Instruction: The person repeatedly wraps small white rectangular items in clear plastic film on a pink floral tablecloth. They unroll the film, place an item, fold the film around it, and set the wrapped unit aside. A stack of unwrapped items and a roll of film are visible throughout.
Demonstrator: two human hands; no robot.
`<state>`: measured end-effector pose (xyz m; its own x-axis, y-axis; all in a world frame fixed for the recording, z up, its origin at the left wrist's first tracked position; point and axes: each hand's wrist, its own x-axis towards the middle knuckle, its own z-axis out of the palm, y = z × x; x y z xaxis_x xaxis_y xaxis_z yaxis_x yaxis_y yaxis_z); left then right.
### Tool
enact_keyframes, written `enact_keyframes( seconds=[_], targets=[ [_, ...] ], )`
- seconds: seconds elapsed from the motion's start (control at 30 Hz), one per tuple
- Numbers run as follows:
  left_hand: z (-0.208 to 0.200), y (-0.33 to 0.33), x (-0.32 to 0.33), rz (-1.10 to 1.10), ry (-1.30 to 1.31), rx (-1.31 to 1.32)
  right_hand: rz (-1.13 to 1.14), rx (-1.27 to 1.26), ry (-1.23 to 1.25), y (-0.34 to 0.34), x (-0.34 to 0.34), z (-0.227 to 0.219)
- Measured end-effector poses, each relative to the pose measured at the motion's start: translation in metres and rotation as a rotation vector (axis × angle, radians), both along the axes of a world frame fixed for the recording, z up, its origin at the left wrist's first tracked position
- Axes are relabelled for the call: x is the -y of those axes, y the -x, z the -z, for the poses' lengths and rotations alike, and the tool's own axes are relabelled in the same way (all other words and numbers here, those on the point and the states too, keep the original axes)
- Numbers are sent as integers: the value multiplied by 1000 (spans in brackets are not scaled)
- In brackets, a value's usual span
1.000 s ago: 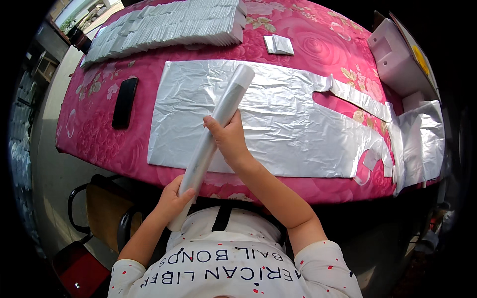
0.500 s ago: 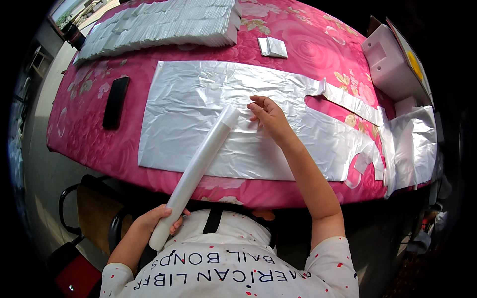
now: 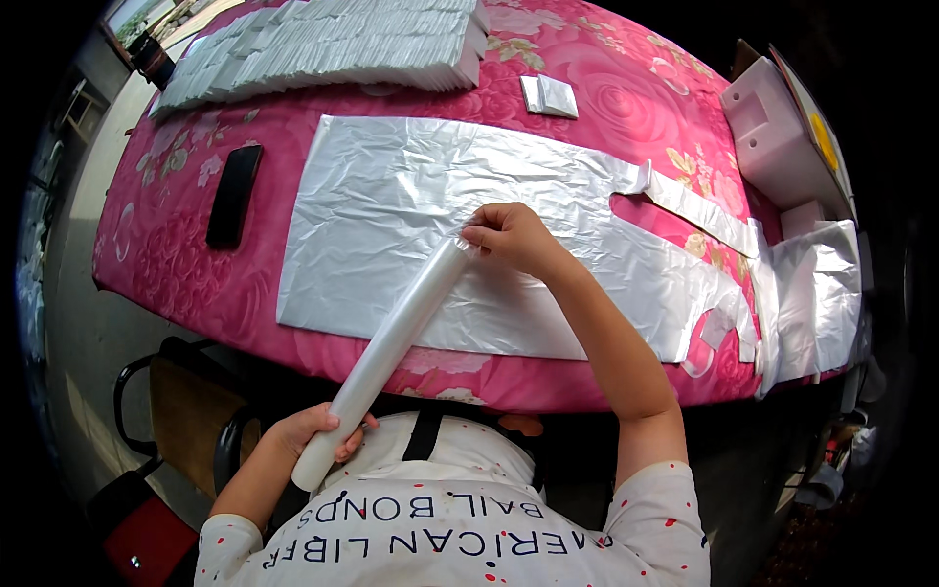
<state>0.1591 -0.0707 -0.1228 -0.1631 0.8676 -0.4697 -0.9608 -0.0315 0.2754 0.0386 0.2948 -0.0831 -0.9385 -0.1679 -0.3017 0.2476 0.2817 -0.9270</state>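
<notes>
In the head view, the one I work from, the thing in hand is a plastic roll (image 3: 391,347), and I read its long axis as a slant from the bottom of the frame, left of middle, up to the centre. The left hand (image 3: 331,430) has the lower end: fingers curled around the tube, thumb over its top, so that this grip is well closed on it, with the body of the roll running up and to the right from it. The right hand (image 3: 509,238) is the nearer one to the upper end; its thumb and fingertips are drawn together there, and I judge that this grip has the film's edge in a narrow pinch, with the roll lying down and to the left of it. The upper half of the roll crosses the lower part of a wrinkled silver sheet (image 3: 391,176) spread over the middle of the counter (image 3: 176,284), which wears a pink flowered cloth. The sheet's cut-out end, with its strips, points to the right of the frame, toward some bunched plastic (image 3: 817,303) at the edge. For containers, I have a white box (image 3: 782,127) at upper right; its inside is turned from me, so I cannot tell what it holds. A long stack of folded plastic (image 3: 333,49) fills the upper left, two small packets (image 3: 551,96) lie at upper centre, and a black phone (image 3: 235,196) sits left of the sheet.
</notes>
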Motion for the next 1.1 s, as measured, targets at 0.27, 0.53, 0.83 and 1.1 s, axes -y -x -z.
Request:
enact_keyframes(
  seconds=[0.27,0.53,0.83,1.1],
  targets=[
    [-12,4,11,196,182,-43,507,-282,-307,2,-114,6],
    [-40,25,37,632,368,-642,746,-402,-560,-35,-217,28],
    [-95,92,-64,829,416,-1519,600,-460,-258,-12,-137,16],
    [-69,132,-149,211,298,-2423,411,-446,-303,19,-94,15]
  ],
)
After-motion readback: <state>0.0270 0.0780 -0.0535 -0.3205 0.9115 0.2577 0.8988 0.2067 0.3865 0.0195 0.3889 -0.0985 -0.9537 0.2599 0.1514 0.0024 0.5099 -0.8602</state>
